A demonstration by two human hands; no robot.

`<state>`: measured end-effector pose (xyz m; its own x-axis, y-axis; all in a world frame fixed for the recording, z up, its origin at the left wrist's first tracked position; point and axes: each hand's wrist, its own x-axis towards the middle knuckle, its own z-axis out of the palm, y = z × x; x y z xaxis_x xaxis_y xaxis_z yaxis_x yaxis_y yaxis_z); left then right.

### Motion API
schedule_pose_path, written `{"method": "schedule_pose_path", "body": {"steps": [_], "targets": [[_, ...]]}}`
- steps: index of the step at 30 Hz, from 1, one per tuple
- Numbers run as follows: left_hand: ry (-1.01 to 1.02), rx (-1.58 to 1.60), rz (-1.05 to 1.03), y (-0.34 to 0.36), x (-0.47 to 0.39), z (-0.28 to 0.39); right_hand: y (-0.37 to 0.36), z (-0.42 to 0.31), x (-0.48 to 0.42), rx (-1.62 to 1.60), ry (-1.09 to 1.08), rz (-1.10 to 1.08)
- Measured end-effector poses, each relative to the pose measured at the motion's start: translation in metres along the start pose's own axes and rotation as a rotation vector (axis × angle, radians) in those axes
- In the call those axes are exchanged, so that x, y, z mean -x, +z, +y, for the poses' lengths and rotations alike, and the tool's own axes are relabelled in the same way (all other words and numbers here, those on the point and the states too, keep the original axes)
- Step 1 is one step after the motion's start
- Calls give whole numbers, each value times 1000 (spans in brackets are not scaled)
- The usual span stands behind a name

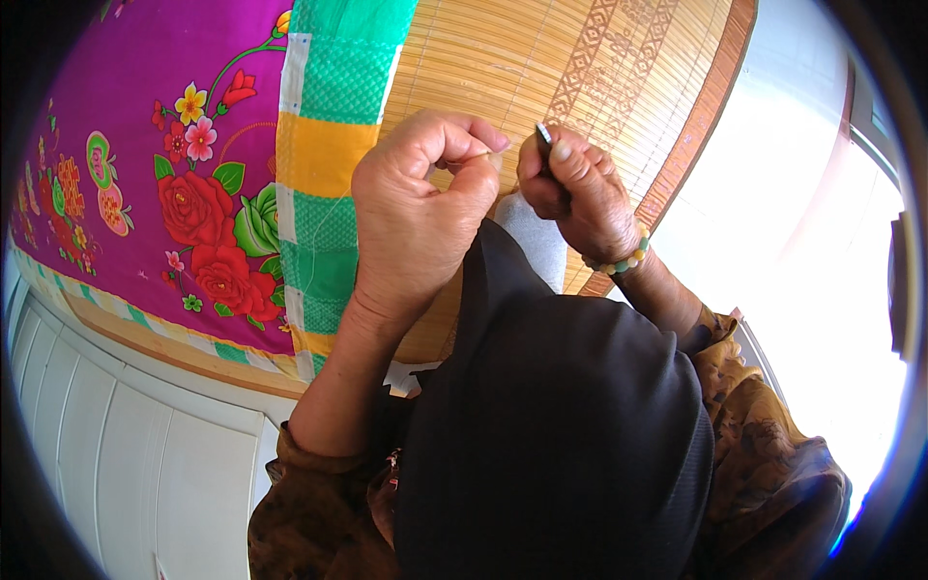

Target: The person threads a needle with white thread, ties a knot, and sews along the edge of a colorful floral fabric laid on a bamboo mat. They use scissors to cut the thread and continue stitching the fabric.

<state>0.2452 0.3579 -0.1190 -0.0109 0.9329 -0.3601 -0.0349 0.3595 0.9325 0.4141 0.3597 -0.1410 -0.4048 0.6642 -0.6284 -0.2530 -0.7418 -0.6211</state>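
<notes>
My left hand (435, 188) is raised above a bamboo mat (478, 58), its thumb and index finger pinched together on something too small to make out, perhaps the end of a thread. A thin pale thread (314, 246) hangs in a loop at its left, over the cloth's green and yellow border (326, 156). Close by on the right, my right hand (576, 177) is closed around a small dark object (543, 141) with a pale edge; what it is I cannot tell. A beaded bracelet (629, 262) circles that wrist.
A purple cloth with printed flowers (145, 217) spreads at the left. Black fabric (565, 420) covers much of the lower middle. Part of a grey-clad leg (536, 232) shows below the hands. White panels (145, 449) stand at the lower left, and bright light fills the right side.
</notes>
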Motion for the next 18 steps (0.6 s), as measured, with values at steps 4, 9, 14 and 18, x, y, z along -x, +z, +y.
{"method": "schedule_pose_path", "body": {"steps": [4,9,14,18], "targets": [[-32,20,33,-2,0,1,-5,-2,-7,-18,-37,67],[-102,146,25,-4,2,5,-15,-9,-23,136,-95,224],[-169,224,32,-6,2,10,-29,-11,-47,561,-381,330],[-130,219,73,-4,-1,9,-32,-15,-56,1336,-809,487]]}}
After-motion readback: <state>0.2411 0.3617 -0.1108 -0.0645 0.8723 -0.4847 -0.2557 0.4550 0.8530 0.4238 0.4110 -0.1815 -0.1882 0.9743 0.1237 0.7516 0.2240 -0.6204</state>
